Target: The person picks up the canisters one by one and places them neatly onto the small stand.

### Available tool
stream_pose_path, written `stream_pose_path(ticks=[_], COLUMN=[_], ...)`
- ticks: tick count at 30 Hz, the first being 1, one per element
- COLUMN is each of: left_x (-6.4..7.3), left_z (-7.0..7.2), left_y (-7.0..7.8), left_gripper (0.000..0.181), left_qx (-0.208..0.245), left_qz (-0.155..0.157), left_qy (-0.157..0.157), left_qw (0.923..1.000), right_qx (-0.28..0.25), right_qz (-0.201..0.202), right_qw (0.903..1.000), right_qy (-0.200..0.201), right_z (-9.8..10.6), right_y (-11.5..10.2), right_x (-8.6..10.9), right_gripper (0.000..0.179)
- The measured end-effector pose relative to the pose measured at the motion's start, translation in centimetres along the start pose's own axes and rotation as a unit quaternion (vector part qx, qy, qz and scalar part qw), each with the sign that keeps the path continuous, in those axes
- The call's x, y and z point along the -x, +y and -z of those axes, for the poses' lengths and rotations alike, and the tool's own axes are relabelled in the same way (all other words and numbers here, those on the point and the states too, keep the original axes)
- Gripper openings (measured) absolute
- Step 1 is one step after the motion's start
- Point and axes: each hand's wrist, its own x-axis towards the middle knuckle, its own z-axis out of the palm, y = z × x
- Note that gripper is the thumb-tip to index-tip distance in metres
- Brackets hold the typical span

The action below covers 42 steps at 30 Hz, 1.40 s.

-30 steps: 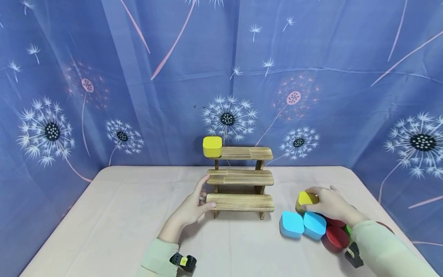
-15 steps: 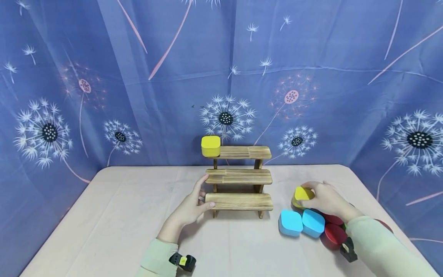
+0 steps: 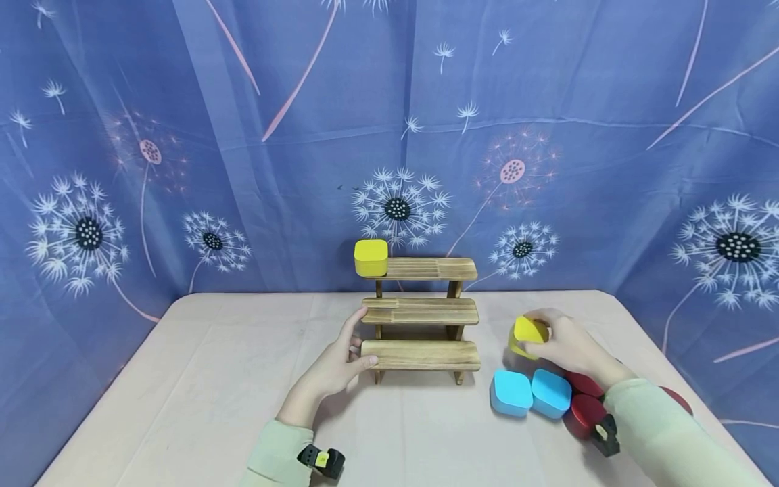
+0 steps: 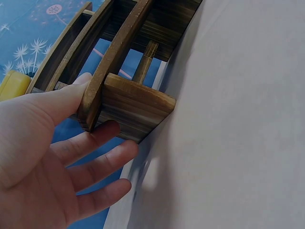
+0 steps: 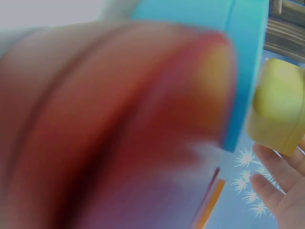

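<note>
My right hand [image 3: 571, 346] grips a yellow rounded-square box [image 3: 528, 333], thumb on its near side. It is held above the tabletop, right of a three-step wooden stand [image 3: 420, 355]. In the right wrist view the held yellow box [image 5: 279, 105] shows at the right with fingers beneath it. My left hand [image 3: 333, 365] holds the stand's left end. In the left wrist view that hand [image 4: 52, 162] has its thumb against a wooden step [image 4: 107, 71] and its other fingers by the underside. Another yellow box [image 3: 371, 258] sits on the top step's left end.
Two light-blue boxes [image 3: 511, 392] stand side by side, front right. Red round-topped boxes [image 3: 585, 414] cluster beside them, partly under my right forearm. Another red one [image 3: 677, 399] peeks out beyond the sleeve. A blue dandelion-print cloth [image 3: 292, 203] backs the pale table [image 3: 201, 379].
My right hand has lifted the yellow box from beside the cluster and carried it slightly left and away from me. The left hand stays on the stand.
</note>
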Motion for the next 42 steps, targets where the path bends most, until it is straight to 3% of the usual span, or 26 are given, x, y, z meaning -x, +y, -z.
stream_pose_path(ticks=[15, 23, 42], left_x=[-0.1, 0.1, 0.1], left_z=[-0.3, 0.0, 0.0], left_y=[0.0, 0.2, 0.3], left_gripper=[0.085, 0.086, 0.086], left_qx=[-0.002, 0.002, 0.008], left_qz=[0.013, 0.01, 0.006], left_qy=[0.013, 0.003, -0.002], left_qw=[0.9998, 0.9999, 0.9999], right_qx=[-0.055, -0.053, -0.149], right_qz=[0.01, 0.025, 0.051], right_qw=[0.9978, 0.9961, 0.9812], right_qy=[0.035, 0.067, 0.112], right_z=[1.0, 1.2, 1.6], right_y=[-2.1, -2.7, -4.9], right_x=[-0.5, -1.1, -1.6], right_gripper=[0.053, 0.055, 0.058])
